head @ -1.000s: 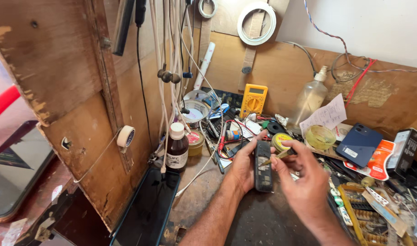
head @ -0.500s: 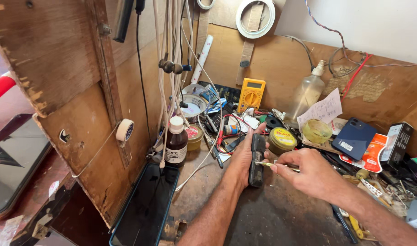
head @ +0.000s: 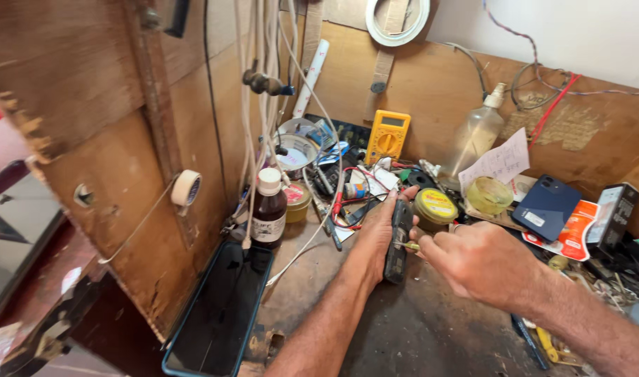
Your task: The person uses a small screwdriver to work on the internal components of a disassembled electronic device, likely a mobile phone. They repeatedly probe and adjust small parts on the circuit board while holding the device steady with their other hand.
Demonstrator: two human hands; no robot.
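Your left hand (head: 375,241) grips a dark phone (head: 398,241) on edge on the desk (head: 417,328); your right hand (head: 476,262) pinches a thin tool (head: 405,245) against it.

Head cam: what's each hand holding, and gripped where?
Left hand holds a dark phone-like device by its long edges, propped on edge. Right hand pinches a thin yellowish tool near its tip, against the device.
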